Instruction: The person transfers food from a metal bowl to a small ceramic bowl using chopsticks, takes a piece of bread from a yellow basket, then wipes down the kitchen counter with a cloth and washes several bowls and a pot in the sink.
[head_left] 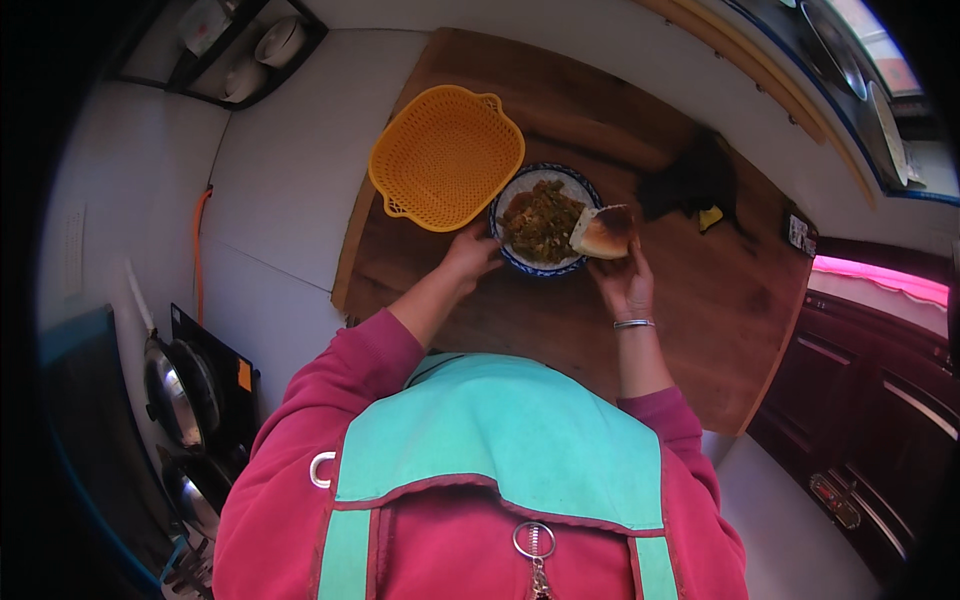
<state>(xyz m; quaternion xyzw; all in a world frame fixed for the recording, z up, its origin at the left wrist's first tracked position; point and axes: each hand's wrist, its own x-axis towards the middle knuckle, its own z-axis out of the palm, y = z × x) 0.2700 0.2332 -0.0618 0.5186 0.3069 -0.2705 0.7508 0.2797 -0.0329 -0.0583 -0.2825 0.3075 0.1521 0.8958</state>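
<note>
A white plate with a blue patterned rim (pixel 548 271) carries a heap of cooked food (pixel 540 220), brown and green, on the wooden table. My left hand (pixel 472 256) is at the plate's lower left rim, its fingers closed against the edge and partly hidden there. In my right hand (pixel 627 285), which wears a silver bracelet, is a piece of bread (pixel 606 236) with a browned top and pale sides. The bread overlaps the right part of the plate, close to the food.
A yellow plastic basket (pixel 447 158) stands left of the plate on the wooden table (pixel 480 310). Dark, crumpled material (pixel 695 180) with a yellow patch lies at the right. Pans (pixel 180 390) hang or stand at far left; dark cabinets (pixel 850 400) line the right.
</note>
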